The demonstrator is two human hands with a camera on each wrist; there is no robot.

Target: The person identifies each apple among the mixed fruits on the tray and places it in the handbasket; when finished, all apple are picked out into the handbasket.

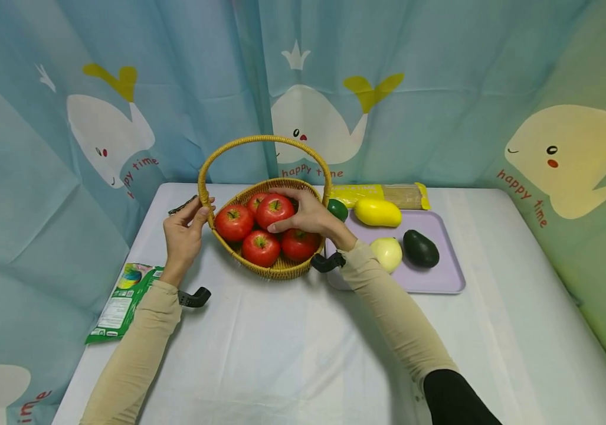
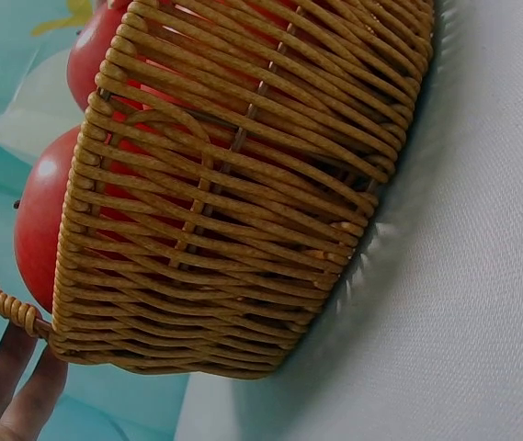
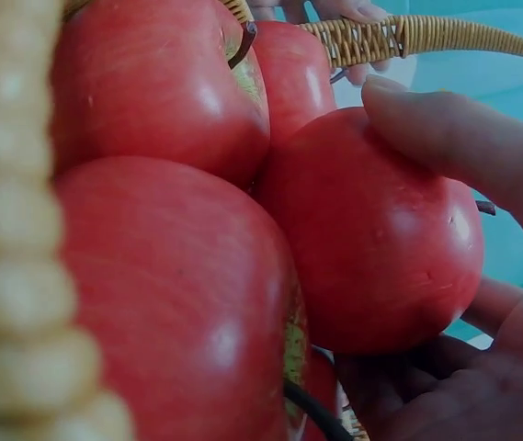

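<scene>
A woven wicker basket (image 1: 281,271) with a tall arched handle (image 1: 262,139) holds several red apples (image 1: 261,248). My left hand (image 1: 182,236) is at the basket's left side, its thumb and fingers pinching the foot of the handle. In the left wrist view the fingers (image 2: 36,390) show behind the handle's wrapped end. Reaching in from the right, my right hand (image 1: 310,213) grips one apple (image 1: 274,211) at the top of the pile. The right wrist view shows the thumb over this apple (image 3: 371,239) and fingers beneath it, with other apples close against it.
A lilac tray (image 1: 454,277) stands right of the basket, bearing a yellow mango-like fruit (image 1: 378,212), a pale green round fruit (image 1: 387,254) and a dark avocado (image 1: 421,248). Behind it lies a yellow noodle pack (image 1: 382,196). A green packet (image 1: 122,307) lies at the left edge.
</scene>
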